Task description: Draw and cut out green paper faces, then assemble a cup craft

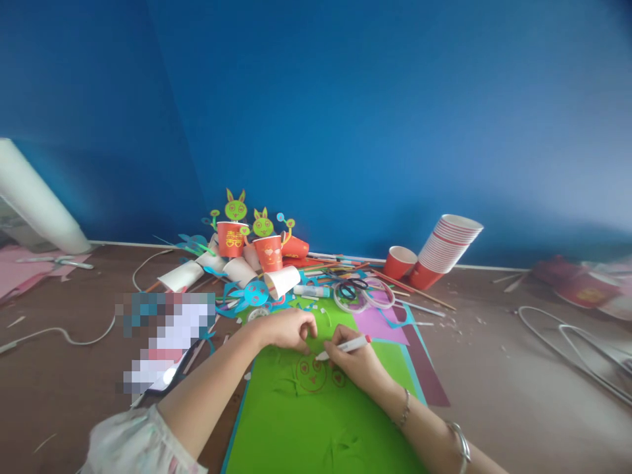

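My right hand [356,359] grips a white marker [348,345] with a red end, its tip near the top of a round face drawn in red [312,372]. The face lies on a sheet of green paper [316,428] and has ringed eyes and a small mouth. Beside it, partly covered by my right hand, is a smaller red circle [338,377] with a mark inside. My left hand [289,327] rests on the paper just above the face, fingers bent and apart, holding nothing visible.
Two red paper cups [268,253] with green rabbit heads stand behind, amid white cups, sticks, tape rolls [350,296] and a glue stick [311,290]. A tall cup stack [439,253] leans at right. A pixelated phone [170,349] lies left. Cables [557,336] lie right; a blue wall rises behind.
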{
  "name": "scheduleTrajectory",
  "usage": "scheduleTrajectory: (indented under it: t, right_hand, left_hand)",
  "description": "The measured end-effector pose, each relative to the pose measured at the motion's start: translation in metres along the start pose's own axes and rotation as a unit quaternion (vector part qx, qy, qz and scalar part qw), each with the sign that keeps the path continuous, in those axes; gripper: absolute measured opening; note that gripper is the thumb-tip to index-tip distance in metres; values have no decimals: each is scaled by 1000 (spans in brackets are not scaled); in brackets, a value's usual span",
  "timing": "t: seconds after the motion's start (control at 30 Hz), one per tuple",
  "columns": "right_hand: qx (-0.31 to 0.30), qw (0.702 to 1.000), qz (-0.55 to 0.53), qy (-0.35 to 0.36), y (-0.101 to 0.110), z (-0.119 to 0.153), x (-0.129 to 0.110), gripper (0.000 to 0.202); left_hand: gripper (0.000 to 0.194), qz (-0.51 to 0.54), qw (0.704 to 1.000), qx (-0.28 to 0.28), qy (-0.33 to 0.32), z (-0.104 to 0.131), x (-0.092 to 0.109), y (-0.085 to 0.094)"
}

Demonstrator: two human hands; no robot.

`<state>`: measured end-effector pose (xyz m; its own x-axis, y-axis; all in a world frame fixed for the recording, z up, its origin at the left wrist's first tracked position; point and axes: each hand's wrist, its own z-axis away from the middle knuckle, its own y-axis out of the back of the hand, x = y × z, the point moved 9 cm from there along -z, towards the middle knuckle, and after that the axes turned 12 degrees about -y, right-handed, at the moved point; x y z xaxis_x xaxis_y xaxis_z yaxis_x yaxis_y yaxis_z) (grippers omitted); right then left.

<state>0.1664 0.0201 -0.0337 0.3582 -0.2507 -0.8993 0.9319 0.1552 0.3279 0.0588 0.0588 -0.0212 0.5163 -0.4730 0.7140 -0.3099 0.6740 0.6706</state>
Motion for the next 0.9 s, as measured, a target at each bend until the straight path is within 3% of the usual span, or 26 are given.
scheduleTrajectory:
  t: [0.17,0.37,0.63,0.9]
  right_hand:
    - [-4,1000,7,-7,-1,-2,4,20]
    - [39,999,21,19,7,-1,-4,22]
    - [1,1000,-6,-7,0,-1,6,21]
    - [64,997,-19,49,17,1,-5,22]
  left_hand:
    - [34,1,1000,2,0,-1,-1,0]
    - [35,-1,1000,2,-2,-1,-1,0]
    - [33,1,1000,1,-1,0,-1,0]
    - [33,3,1000,1,-2,0,-3,-1]
